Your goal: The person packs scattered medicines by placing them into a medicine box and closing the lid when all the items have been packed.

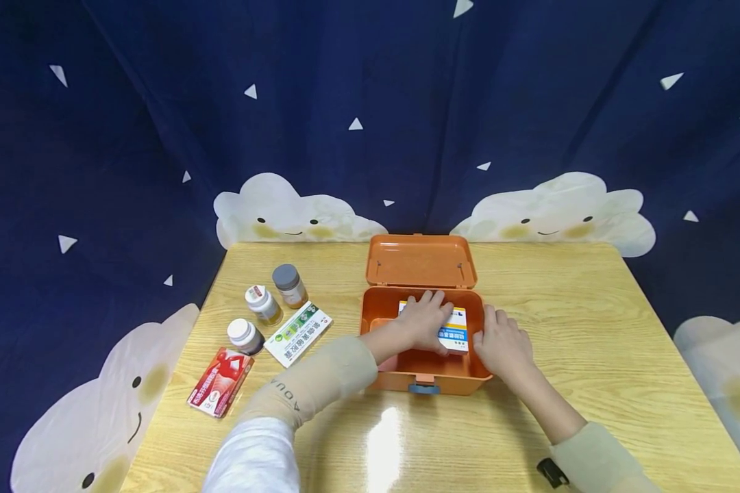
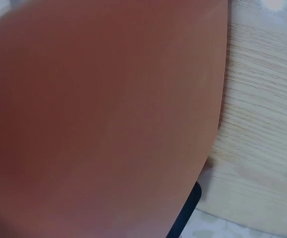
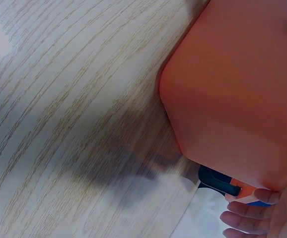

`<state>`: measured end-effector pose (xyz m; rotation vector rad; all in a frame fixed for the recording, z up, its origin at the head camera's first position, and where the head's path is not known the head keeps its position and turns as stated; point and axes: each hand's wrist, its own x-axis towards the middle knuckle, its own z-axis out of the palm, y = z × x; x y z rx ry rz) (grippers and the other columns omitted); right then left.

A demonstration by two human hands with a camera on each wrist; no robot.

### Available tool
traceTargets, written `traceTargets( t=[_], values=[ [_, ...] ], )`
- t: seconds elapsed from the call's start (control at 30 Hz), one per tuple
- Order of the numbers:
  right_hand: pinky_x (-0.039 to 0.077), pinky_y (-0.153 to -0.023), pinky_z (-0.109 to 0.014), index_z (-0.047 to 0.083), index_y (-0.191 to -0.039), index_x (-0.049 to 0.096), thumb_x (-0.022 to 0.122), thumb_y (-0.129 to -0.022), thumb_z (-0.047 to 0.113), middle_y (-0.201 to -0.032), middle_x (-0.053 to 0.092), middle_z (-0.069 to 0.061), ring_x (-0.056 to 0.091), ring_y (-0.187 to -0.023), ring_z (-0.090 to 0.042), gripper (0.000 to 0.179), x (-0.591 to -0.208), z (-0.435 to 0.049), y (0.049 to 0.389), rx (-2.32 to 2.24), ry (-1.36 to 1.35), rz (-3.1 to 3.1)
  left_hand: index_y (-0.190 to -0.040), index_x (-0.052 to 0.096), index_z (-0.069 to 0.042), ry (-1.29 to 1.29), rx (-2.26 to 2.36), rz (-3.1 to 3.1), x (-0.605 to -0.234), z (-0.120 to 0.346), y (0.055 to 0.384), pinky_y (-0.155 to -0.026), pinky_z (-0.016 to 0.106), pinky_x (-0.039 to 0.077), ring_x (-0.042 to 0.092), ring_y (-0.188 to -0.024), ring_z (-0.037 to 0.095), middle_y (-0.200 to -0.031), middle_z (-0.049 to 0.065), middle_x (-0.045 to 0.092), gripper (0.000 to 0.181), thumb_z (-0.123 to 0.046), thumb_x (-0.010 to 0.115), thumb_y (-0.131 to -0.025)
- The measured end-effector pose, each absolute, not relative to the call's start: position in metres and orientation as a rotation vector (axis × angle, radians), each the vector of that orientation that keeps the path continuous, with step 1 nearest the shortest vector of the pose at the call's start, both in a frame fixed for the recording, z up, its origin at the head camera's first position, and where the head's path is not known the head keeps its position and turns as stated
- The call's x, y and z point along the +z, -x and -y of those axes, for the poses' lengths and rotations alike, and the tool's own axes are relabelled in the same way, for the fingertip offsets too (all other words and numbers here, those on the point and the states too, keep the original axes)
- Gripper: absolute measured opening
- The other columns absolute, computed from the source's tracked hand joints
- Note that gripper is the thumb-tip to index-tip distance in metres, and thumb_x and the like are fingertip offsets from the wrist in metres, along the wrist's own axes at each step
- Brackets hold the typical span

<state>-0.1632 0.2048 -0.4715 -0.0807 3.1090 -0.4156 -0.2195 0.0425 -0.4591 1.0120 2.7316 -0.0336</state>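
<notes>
An orange storage case (image 1: 419,381) with its lid (image 1: 418,260) laid back sits on the table. Inside it lies a white, blue and yellow medicine box (image 1: 455,333). My left hand (image 1: 422,322) reaches in from the left and grips this box, fingers at its far side and thumb at the near side. With my right hand (image 1: 502,342) I hold the case's right wall, thumb over the rim and fingers along the outside. Those fingers (image 3: 248,218) also appear in the right wrist view. In the left wrist view the case wall (image 2: 108,119) hides the left hand.
Left of the case are a grey-capped bottle (image 1: 290,285), two white-capped bottles (image 1: 263,305), a green-and-white medicine box (image 1: 299,333) and a red medicine box (image 1: 220,382). Wooden tabletop (image 1: 580,329) extends to the right. Behind hangs a dark blue curtain (image 1: 407,82).
</notes>
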Motion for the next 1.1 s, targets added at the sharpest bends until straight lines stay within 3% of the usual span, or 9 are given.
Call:
traceTargets(
  t=[0.6, 1.1],
  values=[
    [0.043, -0.072, -0.057, -0.006, -0.125, 0.036, 0.048, -0.085, 0.017, -0.107, 0.049, -0.026, 0.051, -0.092, -0.043, 0.048, -0.473, -0.205, 0.164, -0.4, 0.075, -3.104, -0.127, 0.047, -0.017, -1.033, -0.208, -2.711, -0.474, -0.056, 0.222, -0.087, 0.045, 0.043, 0.04, -0.11, 0.021, -0.122, 0.003, 0.042, 0.081, -0.064, 0.068, -0.064],
    [0.043, -0.071, -0.057, -0.006, -0.124, 0.036, 0.047, -0.086, 0.018, -0.106, 0.05, -0.027, 0.051, -0.091, -0.043, 0.047, -0.474, -0.205, 0.164, -0.399, 0.067, -3.093, -0.133, 0.045, -0.015, -0.988, -0.184, -2.641, -0.486, -0.063, 0.222, -0.09, 0.052, 0.041, 0.038, -0.112, 0.022, -0.124, 0.004, 0.04, 0.085, -0.059, 0.071, -0.065]
  ],
)
